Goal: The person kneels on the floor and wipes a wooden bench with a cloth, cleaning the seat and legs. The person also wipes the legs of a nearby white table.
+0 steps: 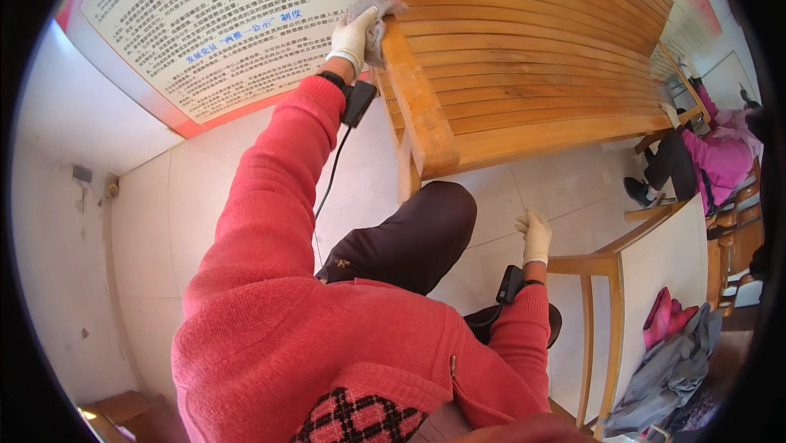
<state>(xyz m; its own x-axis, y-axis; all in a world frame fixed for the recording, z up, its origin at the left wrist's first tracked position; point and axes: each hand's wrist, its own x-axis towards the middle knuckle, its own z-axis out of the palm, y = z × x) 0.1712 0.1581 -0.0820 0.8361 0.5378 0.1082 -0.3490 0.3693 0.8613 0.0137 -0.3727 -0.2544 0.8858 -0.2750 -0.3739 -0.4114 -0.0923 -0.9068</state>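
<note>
My left hand (pixel 351 36), in a pale glove, presses a grey cloth (pixel 376 10) against the far end of the wooden armrest (pixel 424 111). The armrest belongs to a slatted wooden bench (pixel 540 44) that stands before me. Dark stains mark some of its slats. Low on my right, my right hand (pixel 535 235), also gloved, hangs over the tiled floor with its fingers loosely curled. Nothing shows in it, though its palm side is partly hidden. Both wrists carry a black strapped device.
A printed wall poster (pixel 233 25) is behind the bench's left end. At right, another person (pixel 724 154) in pink crouches by the bench's far end, a gloved hand on it. A white-topped wooden table (pixel 645 271) to my right bears grey clothing (pixel 669 369) and a pink cloth (pixel 666 319).
</note>
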